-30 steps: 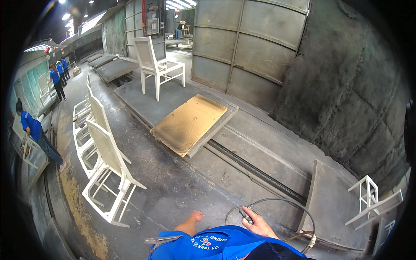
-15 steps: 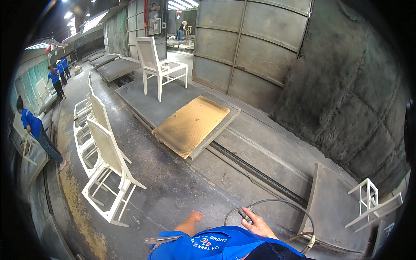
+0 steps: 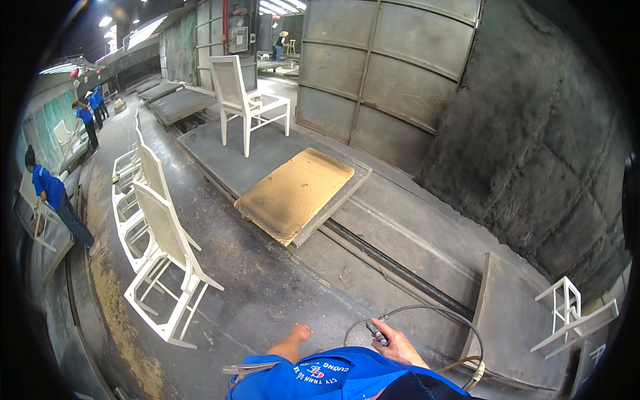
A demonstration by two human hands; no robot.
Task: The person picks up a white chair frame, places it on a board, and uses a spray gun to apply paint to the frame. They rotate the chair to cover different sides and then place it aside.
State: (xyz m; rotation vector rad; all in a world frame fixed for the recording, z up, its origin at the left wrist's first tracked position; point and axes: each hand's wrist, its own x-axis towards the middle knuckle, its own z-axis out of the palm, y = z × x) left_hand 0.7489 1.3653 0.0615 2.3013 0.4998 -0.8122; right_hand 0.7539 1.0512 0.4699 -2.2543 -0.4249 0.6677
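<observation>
My right hand (image 3: 399,347) is closed round a small grey metal spray gun (image 3: 377,332), held low in front of my blue shirt. A dark hose (image 3: 460,315) loops out beside it to the right and back toward my body. Only part of the gun shows past my fingers. To the left, my left hand (image 3: 301,331) hangs over the floor with its fingers curled in, and nothing shows in it. Beyond the hands lies a brown cardboard sheet (image 3: 300,193) on a grey platform (image 3: 200,143). A white chair (image 3: 230,87) stands upright on that platform.
Several white chairs (image 3: 163,230) line the floor at left. Another white chair (image 3: 567,313) lies tipped on a grey board (image 3: 513,320) at right. A rail (image 3: 400,263) crosses the floor. Blackened wall (image 3: 533,133) rises at right. Co-workers (image 3: 57,193) stand along the left side.
My hands and the spray gun stay nearly where they were. At the far left, a co-worker bends further forward over a chair. The view has shifted very slightly.
</observation>
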